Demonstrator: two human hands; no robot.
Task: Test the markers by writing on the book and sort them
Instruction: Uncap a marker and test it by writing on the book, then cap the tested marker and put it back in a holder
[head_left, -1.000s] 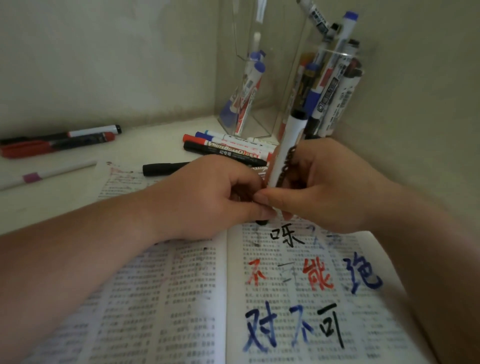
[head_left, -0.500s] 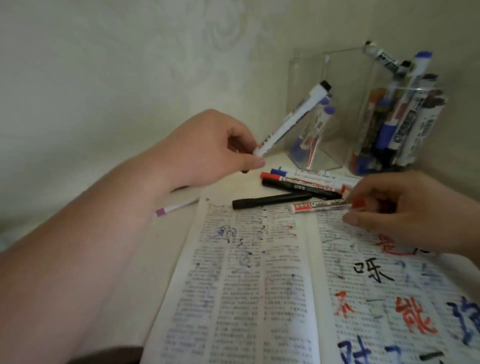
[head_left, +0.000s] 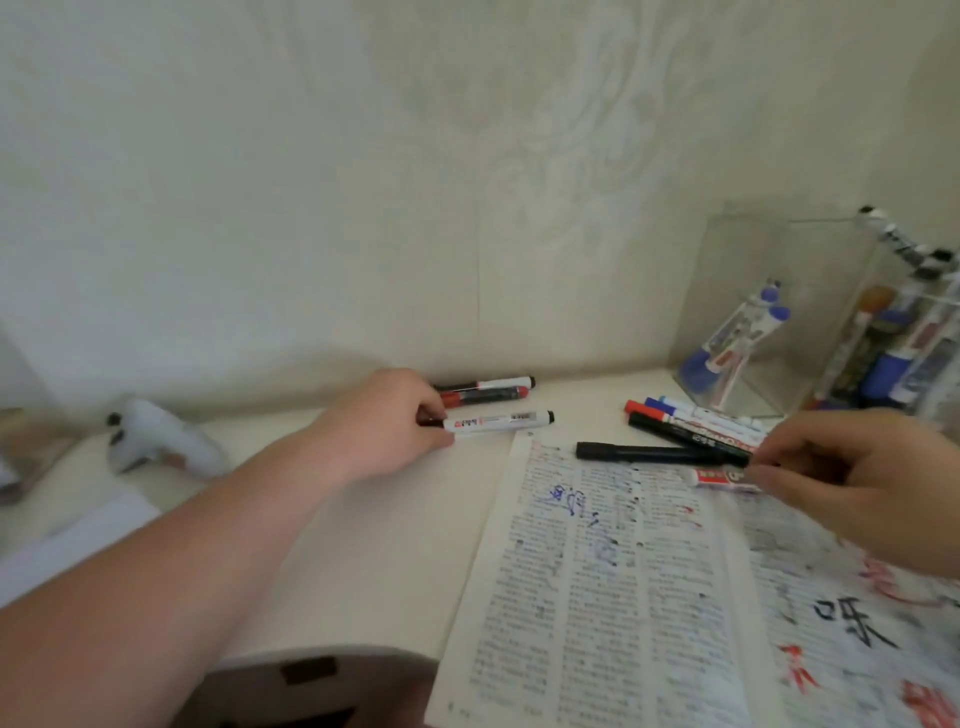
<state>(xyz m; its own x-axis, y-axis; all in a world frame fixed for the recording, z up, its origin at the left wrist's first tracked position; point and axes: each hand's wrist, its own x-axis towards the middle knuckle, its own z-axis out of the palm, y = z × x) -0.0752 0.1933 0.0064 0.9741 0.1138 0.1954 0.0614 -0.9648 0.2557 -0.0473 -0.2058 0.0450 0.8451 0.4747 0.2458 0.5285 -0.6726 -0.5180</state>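
A: Head view: which step?
B: Sorting, it seems: the left hand (head_left: 387, 423) grips a white, black-capped marker (head_left: 498, 420) on the pale surface (head_left: 395, 545), beside two markers (head_left: 485, 392) at the wall (head_left: 311, 208).
A: Next?
B: The right hand (head_left: 862, 478) pinches a red-labelled white marker (head_left: 719, 475) on the scribbled open book (head_left: 597, 597); it likely needs uncapping and testing.

The scene is being lit dimly and evenly by soft, yellowish light. A broad soft shadow is being cast along the foot of the wall (head_left: 311, 208) above the desk (head_left: 389, 519). The white object (head_left: 156, 441) at the left is being smeared by blur, print on the book (head_left: 597, 597) is being softened toward the right edge, and pale reflections are being caught on the clear holder (head_left: 753, 270).
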